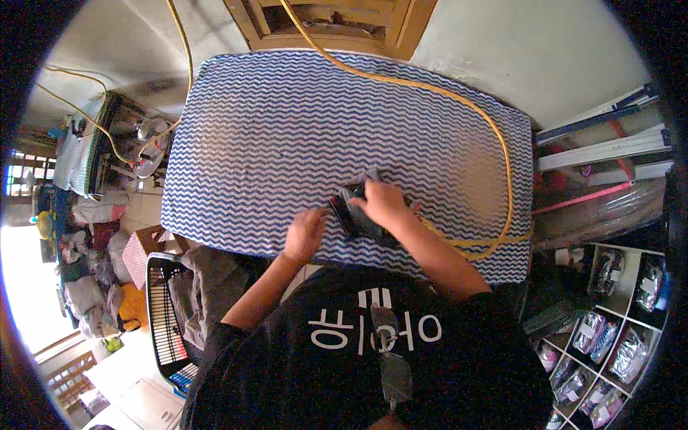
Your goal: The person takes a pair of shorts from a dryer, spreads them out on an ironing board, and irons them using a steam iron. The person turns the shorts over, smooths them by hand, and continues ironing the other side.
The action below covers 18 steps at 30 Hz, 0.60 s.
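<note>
My right hand [386, 203] is closed over a dark grey and black item [349, 215] near the front middle of a padded table covered in blue-and-white zigzag cloth [322, 129]. The item is blurred and partly hidden under my hand, so whether it is all cloth or partly an appliance is unclear. My left hand [306, 232] hovers or rests just to its left, near the table's front edge. Motion blurs its fingers, and no held thing shows. A yellow cord [505, 166] loops across the right of the table and back towards my right forearm.
A black plastic basket [156, 290] with grey-brown cloth [212, 290] stands at the front left. To the right are a white cubby shelf [618, 317] with wrapped packets and several long white strips [602, 150]. Behind the table is a wooden-framed panel [330, 27]. Bags [86, 298] lie at far left.
</note>
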### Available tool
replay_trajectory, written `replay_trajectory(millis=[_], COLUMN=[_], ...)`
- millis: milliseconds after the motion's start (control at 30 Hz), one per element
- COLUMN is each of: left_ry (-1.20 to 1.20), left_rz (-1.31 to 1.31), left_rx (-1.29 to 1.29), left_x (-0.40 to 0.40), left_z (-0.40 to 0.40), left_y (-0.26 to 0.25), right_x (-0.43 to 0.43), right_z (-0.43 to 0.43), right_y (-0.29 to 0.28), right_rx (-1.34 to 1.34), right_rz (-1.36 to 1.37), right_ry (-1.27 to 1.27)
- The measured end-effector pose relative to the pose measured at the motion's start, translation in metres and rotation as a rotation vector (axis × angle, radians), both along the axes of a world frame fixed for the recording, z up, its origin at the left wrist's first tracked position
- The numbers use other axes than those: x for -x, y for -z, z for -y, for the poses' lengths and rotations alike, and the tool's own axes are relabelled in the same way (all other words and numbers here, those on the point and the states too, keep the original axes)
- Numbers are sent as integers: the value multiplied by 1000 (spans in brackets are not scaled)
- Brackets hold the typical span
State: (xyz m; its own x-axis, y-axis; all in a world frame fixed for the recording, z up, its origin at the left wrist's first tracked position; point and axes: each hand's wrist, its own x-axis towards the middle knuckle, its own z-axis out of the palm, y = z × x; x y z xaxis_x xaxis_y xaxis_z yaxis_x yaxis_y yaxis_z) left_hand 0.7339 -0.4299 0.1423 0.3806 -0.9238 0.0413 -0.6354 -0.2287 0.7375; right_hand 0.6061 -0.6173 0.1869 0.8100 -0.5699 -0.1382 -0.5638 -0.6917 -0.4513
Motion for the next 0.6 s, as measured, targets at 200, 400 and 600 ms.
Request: replay_trajectory(millis=[200, 400, 600], left_ry=[-126, 207, 134], left_rz=[95, 218, 315], left_rx=[86, 79, -222], left_x=[-17, 34, 49], left_z=[31, 76, 74], left_y=[-23, 0, 17], right_x=[28, 101, 60], right_z=[3, 65, 70], right_y=[-5, -7, -20], right_rx=[17, 58, 320], right_rz=[-41, -303, 80], right_ry=[-72, 302, 206])
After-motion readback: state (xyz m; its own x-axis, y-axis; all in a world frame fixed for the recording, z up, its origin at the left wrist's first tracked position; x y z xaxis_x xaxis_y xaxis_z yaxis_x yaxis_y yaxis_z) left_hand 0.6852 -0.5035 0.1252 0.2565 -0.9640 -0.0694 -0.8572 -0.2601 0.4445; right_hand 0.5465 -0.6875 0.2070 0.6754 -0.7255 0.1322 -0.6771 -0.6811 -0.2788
